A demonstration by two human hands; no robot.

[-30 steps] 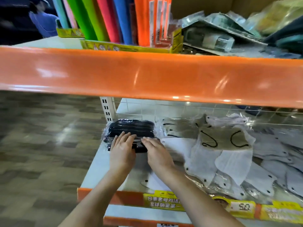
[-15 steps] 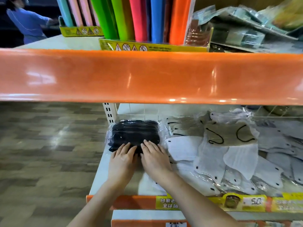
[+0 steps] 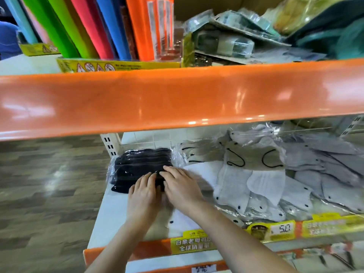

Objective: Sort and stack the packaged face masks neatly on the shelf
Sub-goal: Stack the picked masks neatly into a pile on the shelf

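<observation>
Black masks [image 3: 140, 166] seemingly unmoved, both flat hands still on top.

On the shelf edge, "50" is read on a price tag [image 3: 283, 229], well to the right of the right hand [image 3: 182, 187]. Chinese characters, partly legible as "白象老母鸡汤" and "全球销", are printed on a yellow label [image 3: 192, 245] just below that hand. Red warning symbols are shown on a yellow box [image 3: 118, 67] above.
</observation>
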